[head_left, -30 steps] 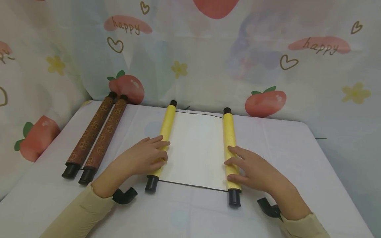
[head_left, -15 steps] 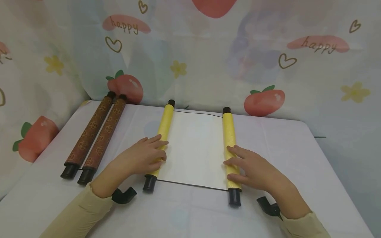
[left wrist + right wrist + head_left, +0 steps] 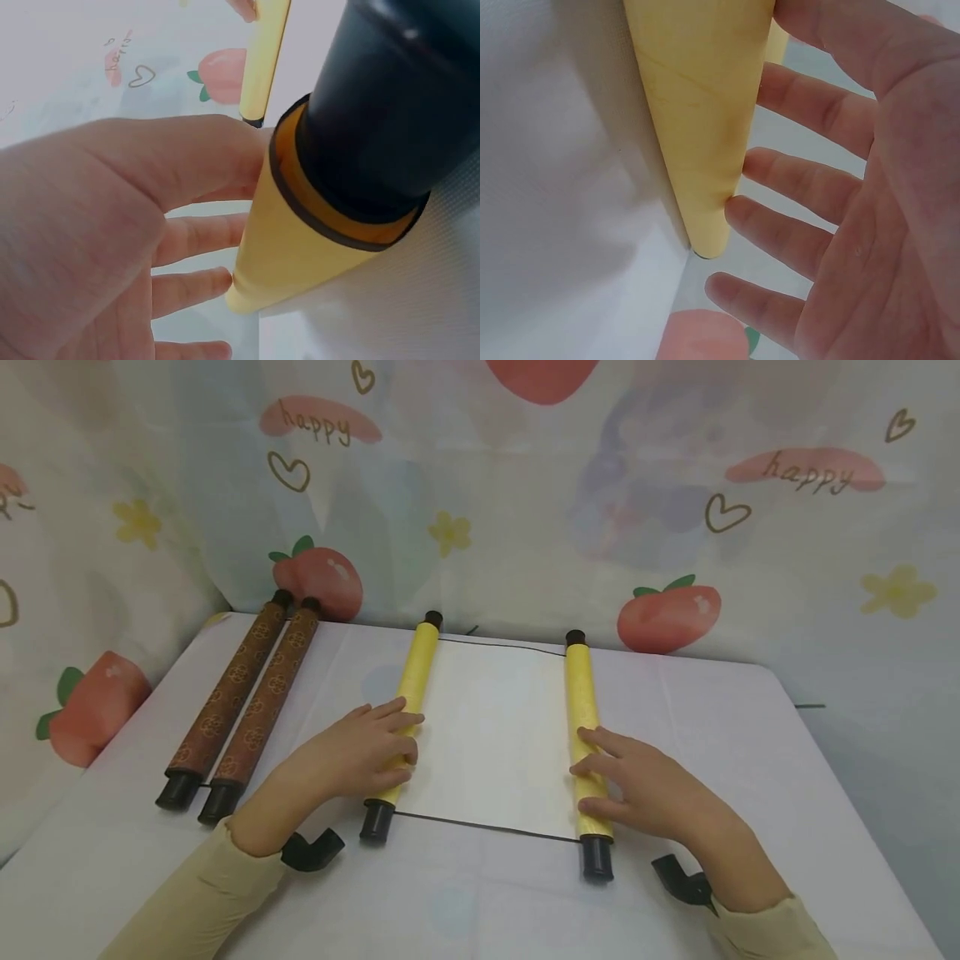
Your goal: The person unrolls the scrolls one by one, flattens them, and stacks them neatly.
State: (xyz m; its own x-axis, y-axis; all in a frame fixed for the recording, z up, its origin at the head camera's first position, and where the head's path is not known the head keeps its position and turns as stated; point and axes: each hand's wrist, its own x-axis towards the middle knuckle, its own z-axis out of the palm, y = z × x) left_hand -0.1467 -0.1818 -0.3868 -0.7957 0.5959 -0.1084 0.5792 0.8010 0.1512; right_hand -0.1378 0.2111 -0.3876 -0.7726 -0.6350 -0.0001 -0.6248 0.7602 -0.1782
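A yellow scroll with black end knobs lies partly unrolled on the table, its blank white sheet spread between two rolls. My left hand rests on the left yellow roll; in the left wrist view the thumb and nearly straight fingertips touch its side. On the right yellow roll lies my right hand. The right wrist view has its extended fingertips against that roll, with the little finger apart from it. Neither hand curls round a roll.
Two brown patterned rolls with black ends lie side by side at the table's left. The white-covered table meets a printed backdrop behind. Black curved pieces show by each wrist.
The two yellow rolls have shifted slightly apart under my hands, the left one leftward, then the right one rightward. A little more of the white sheet shows between them.
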